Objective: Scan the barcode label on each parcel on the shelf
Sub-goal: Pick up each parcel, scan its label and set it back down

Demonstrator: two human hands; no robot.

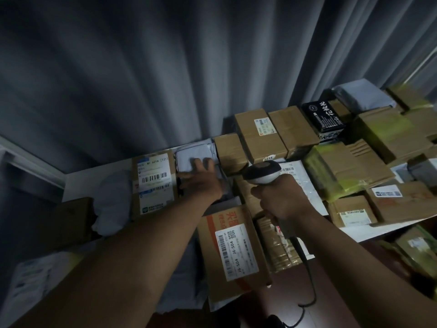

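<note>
My right hand (282, 200) grips the handle of a grey and white barcode scanner (261, 172), whose head points left over the parcels. My left hand (201, 177) reaches forward with fingers spread, its fingertips resting on a white plastic mailer (189, 158) at the back of the shelf. To the left of it stands a cardboard box with a large barcode label (155, 178). Below my hands lies an orange-printed box with a white label (236, 252).
The white shelf (78, 183) carries many brown cartons, a black box (322, 118) and grey mailers to the right. A grey curtain (142, 67) hangs behind. The scanner's cable (309, 290) trails down to the floor. More parcels lie low at the left and right.
</note>
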